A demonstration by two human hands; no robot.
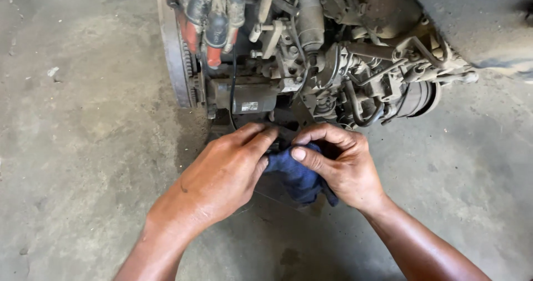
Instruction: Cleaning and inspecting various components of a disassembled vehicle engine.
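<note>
Nearest the camera, both hands meet over a dark blue rag bunched just below the engine. The right hand pinches the cloth, thumb on top and fingers curled narrow around a fold. The left hand lies at nine o'clock of the rag, fingers close together, tips pressing where the cloth meets a dark metal part I cannot make out. Wiping here likely goes best with the cloth kept bunched tight and one hand steadying. Beyond, at twelve o'clock, the grimy engine sits on the concrete floor, flywheel at its left end.
</note>
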